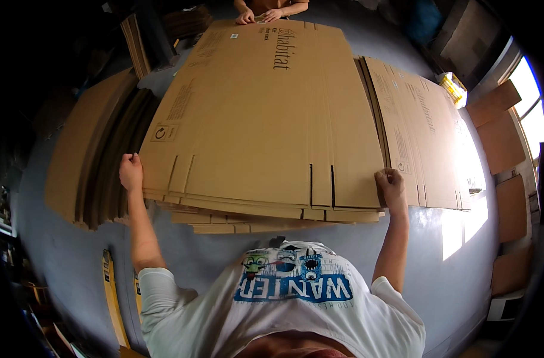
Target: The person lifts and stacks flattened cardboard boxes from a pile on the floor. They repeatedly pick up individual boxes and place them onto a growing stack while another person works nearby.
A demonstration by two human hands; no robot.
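Head cam looks straight down on you, and you've got a big flattened cardboard box sheet [254, 113] lying across the top of a stack of the same sheets [248, 219]. Your left hand [130, 172] is curled over the near left corner of that top sheet, fingers wrapped onto the edge. Your right hand [391, 186] grips the near right corner the same way, fingers curled over the top face and the thumb side tucked at the edge. Both arms are stretched out wide, so you're holding the sheet by its two near corners.

At the far end, another person's hands [261, 14] rest on the sheet's far edge; can't tell how firmly they hold it.

Just right of your sheet, and partly tucked under its edge, sits a second pile of flat cardboard [427, 131]. Off to your left there's a darker stack of cardboard [99, 149], with its layered edges showing. All of it sits on a grey floor [212, 256]. A few loose cardboard pieces [501, 134] lean up by the bright window on the right, and a yellow strip [112, 295] lies on the floor near your left elbow.
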